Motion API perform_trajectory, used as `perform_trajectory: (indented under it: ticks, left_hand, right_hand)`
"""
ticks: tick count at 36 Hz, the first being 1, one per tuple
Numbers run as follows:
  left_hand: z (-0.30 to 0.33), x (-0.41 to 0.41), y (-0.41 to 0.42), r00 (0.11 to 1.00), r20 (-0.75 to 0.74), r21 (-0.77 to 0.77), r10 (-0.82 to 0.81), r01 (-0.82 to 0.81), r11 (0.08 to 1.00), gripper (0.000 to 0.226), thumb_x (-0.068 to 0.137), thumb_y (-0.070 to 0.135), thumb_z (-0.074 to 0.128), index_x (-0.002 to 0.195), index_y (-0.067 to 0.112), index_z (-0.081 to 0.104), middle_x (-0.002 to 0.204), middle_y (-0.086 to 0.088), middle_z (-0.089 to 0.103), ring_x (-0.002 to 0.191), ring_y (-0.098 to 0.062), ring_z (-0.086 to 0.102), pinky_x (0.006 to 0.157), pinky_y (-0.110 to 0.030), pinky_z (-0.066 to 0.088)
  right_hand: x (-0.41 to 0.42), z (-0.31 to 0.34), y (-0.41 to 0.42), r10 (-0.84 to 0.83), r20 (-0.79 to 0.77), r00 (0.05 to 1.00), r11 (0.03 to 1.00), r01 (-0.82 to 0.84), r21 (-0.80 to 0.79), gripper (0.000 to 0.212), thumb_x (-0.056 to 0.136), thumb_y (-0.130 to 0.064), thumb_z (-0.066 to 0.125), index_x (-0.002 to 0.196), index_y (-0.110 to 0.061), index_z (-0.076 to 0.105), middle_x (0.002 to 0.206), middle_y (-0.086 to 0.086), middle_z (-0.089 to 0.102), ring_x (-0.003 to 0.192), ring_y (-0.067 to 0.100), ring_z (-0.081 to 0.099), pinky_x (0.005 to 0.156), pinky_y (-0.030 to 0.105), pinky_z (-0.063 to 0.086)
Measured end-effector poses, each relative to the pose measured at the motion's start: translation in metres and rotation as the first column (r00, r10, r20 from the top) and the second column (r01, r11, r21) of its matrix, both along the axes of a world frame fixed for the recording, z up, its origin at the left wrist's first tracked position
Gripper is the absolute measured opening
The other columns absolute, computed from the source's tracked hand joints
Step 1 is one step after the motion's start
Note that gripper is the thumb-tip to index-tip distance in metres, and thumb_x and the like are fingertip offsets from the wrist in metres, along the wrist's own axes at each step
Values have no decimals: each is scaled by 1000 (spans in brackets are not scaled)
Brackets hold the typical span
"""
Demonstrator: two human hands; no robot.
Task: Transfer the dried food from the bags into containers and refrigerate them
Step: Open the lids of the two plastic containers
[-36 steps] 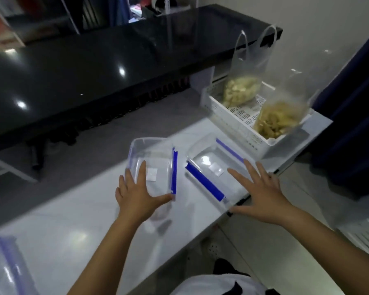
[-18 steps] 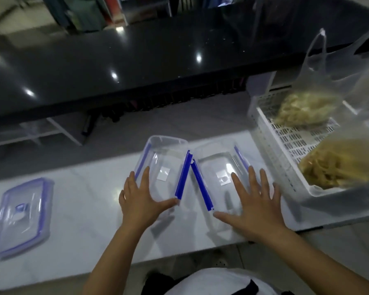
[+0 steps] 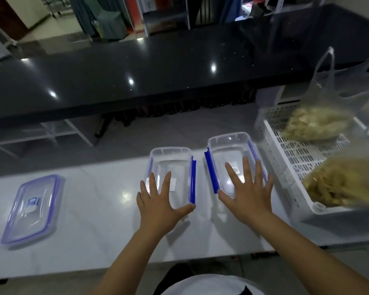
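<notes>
Dim bluish light, ceiling-lamp glare spots on black counter (image 3: 158, 67), wide-angle bending, blurred right edge

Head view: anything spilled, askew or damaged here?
Nothing spilled or broken. Both clear containers sit empty and upright on the white table, the right one angled slightly. Both bags are in the white basket. Lid lies flat, far left.

Clear containers (image 3: 168, 167), blue clips (image 3: 192, 179); white perforated basket (image 3: 294, 158); black counter (image 3: 158, 67).
</notes>
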State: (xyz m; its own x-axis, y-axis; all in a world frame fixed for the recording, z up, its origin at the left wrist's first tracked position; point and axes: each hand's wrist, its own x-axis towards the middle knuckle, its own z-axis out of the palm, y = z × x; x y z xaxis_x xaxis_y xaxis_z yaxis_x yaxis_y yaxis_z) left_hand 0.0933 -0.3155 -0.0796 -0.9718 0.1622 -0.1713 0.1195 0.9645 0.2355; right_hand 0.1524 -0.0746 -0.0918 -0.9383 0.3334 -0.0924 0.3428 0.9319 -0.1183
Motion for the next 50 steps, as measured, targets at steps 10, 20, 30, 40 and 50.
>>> perform_trajectory:
  ticks: [10, 20, 30, 40, 50]
  left_hand:
    - [5, -17, 10, 998, 26, -16, 55, -55, 998, 128, 44, 105, 19, 151, 44, -17, 166, -10, -16, 153, -38, -8, 121, -56, 11]
    - [4, -25, -1, 998, 58, 36, 2, -4, 999, 129, 44, 106, 24, 152, 46, -10, 165, -5, -21, 153, -35, -9, 121, -55, 12]
    - [9, -29, 2, 996, 94, 130, 0, -12, 991, 125, 54, 100, 43, 154, 44, -8, 165, -7, -20, 152, -35, -13, 121, -55, 10]
    - [18, -22, 10, 991, 27, 323, -133, 118, 939, 117, 60, 94, 43, 147, 50, -22, 165, 2, -21, 152, -27, -19, 121, -53, -3]
    - [83, -7, 92, 806, -68, 614, -588, 498, 612, 92, 83, 62, 65, 149, 59, 2, 166, 18, -11, 152, -7, -14, 122, -45, 8]
  right_hand:
    - [-2, -1, 12, -53, 23, 998, 998, 53, 22, 82, 82, -82, 9, 155, -48, -6, 166, 1, -20, 148, 30, -31, 113, 61, -17]
    - [0, -5, 24, -55, 35, 998, 998, 54, 40, 77, 81, -84, 6, 147, -54, -20, 166, -3, -19, 151, 26, -25, 116, 66, -10]
    - [-2, 5, 24, -50, 52, 997, 999, 51, -13, 81, 78, -87, 8, 151, -55, -10, 166, -7, -18, 151, 18, -22, 117, 63, -9]
    - [40, 53, 3, -175, -175, 969, 969, 138, -204, 83, 81, -87, 22, 154, -51, 9, 167, -15, -8, 151, 7, -19, 122, 53, -6]
    - [150, 128, 36, -720, -496, 485, 671, 306, -675, 60, 84, -54, 70, 139, -41, 49, 148, -21, 43, 135, -10, 36, 109, 23, 30]
